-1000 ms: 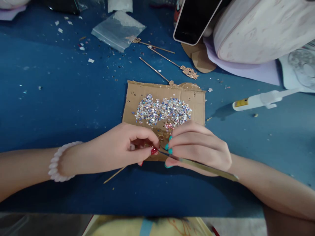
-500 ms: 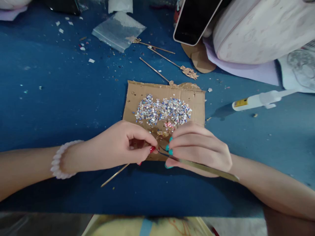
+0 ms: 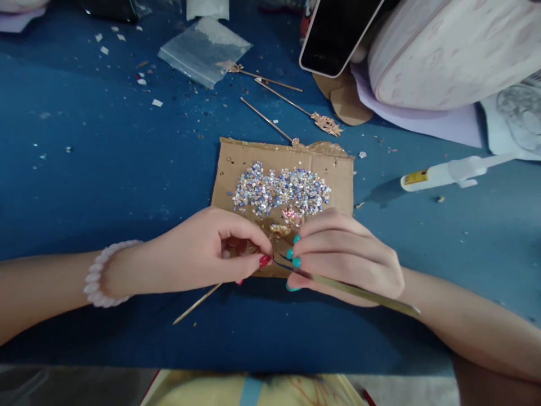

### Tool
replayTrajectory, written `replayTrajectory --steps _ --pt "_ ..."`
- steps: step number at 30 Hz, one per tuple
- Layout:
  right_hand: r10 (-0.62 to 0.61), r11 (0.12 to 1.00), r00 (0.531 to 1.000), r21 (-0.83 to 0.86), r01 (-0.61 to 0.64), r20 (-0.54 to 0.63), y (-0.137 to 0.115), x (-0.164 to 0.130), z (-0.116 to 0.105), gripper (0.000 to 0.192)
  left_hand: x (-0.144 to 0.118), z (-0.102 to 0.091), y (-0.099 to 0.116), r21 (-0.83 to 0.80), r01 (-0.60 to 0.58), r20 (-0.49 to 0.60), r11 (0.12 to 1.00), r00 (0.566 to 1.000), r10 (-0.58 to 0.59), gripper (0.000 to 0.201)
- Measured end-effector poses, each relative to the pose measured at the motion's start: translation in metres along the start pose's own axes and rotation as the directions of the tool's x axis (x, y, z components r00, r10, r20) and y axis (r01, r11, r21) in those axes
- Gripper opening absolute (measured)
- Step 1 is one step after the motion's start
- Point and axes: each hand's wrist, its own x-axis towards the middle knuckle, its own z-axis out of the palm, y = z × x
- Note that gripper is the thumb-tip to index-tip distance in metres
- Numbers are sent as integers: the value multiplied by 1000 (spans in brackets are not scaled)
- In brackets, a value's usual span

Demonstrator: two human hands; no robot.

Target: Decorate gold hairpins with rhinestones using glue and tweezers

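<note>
My left hand [image 3: 220,245], with red nails and a pale bead bracelet [image 3: 101,276], is closed in a pinch over the cardboard's near edge. It holds a thin gold hair stick [image 3: 196,304], whose tail sticks out toward me; the hand hides the rest. Teal nails mark my right hand [image 3: 342,259], closed around tweezers [image 3: 359,290]. The dark tweezer tips reach my left fingertips; anything tiny between them is too small to make out. Just beyond both hands lie a heap of blue and clear rhinestones [image 3: 281,189] and a small pink cluster [image 3: 291,216] on the cardboard [image 3: 340,180].
Several gold hair sticks [image 3: 283,98] with ornate heads lie beyond the cardboard. A plastic bag [image 3: 198,53] is farther left. A phone [image 3: 340,36] leans beside a pale pouch [image 3: 452,53]. To the right lies a white glue bottle [image 3: 439,173]. Small scraps dot the blue tabletop [image 3: 105,186].
My right hand and the tweezers have shifted very slightly right. My left hand keeps its pinch, nearly still.
</note>
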Motion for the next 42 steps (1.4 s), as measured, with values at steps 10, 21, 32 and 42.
replayTrajectory --steps 10,21,32,42 --pt "6 1000 1000 18 -6 -21 0 0 -4 10 1 1 0 -160 -7 -38 987 999 1 9" --pt "1 1000 1000 20 -1 24 -1 -4 -7 5 1 -2 2 -196 -1 -15 981 1000 -2 10" --pt "-8 1000 998 15 7 58 -4 -3 -9 5 0 -1 7 -172 41 -36 984 998 -48 10" --pt "-18 999 997 28 16 78 -5 -2 -11 5 1 -1 5 -182 26 -27 983 999 -31 10"
